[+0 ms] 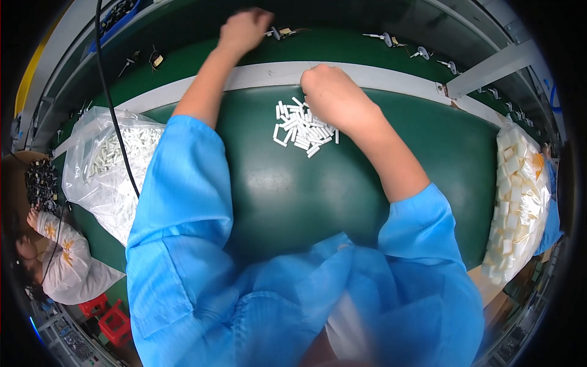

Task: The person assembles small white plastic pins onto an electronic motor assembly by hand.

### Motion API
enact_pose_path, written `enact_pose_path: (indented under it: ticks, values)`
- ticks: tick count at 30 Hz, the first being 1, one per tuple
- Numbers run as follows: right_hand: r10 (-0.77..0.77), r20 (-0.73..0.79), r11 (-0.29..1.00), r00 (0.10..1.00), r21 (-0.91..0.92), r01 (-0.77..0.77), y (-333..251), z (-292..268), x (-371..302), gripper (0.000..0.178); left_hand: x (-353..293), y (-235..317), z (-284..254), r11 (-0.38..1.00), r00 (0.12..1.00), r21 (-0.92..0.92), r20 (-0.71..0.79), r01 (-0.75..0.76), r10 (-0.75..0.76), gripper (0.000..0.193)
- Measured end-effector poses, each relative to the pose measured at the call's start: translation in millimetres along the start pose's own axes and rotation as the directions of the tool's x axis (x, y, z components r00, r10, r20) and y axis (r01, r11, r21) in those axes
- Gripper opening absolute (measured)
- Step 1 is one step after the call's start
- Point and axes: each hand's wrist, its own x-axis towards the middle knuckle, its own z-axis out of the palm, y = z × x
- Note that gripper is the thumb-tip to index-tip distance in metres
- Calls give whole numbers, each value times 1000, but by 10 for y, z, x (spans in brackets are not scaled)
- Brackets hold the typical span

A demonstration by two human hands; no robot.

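Note:
A loose pile of short white tubes (299, 126) lies on the green work mat. Over its far right edge is my right hand (333, 98), fingers curled in toward the pile; whatever they pinch is hidden beneath the hand. My left hand (244, 30) reaches out across the white rail to the green strip beyond, its fingertips smeared by motion. Just beside those fingertips lies a small part with a grey disc and a tan tag (281, 33). Whether the left hand touches it I cannot tell.
A clear bag of white tubes (122, 150) sits left of my arm, with a black cable (109, 92) hanging before it. At right stands a bag of cream-coloured blocks (513, 196). More disc parts (420, 53) lie along the strip. A co-worker (67, 260) is at far left.

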Motion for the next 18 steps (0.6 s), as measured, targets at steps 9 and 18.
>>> enact_pose_path:
  ticks: [9,18]
  values:
    - [-4,15,1000,1000,8,4,-118,-77,38,12,-50,-2295,-1105,822,982,560,-68,-107,175,40]
    - [102,-233,945,967,325,-21,100,-80,101,16,-7,-1511,-1414,653,822,737,473,-173,-317,28]
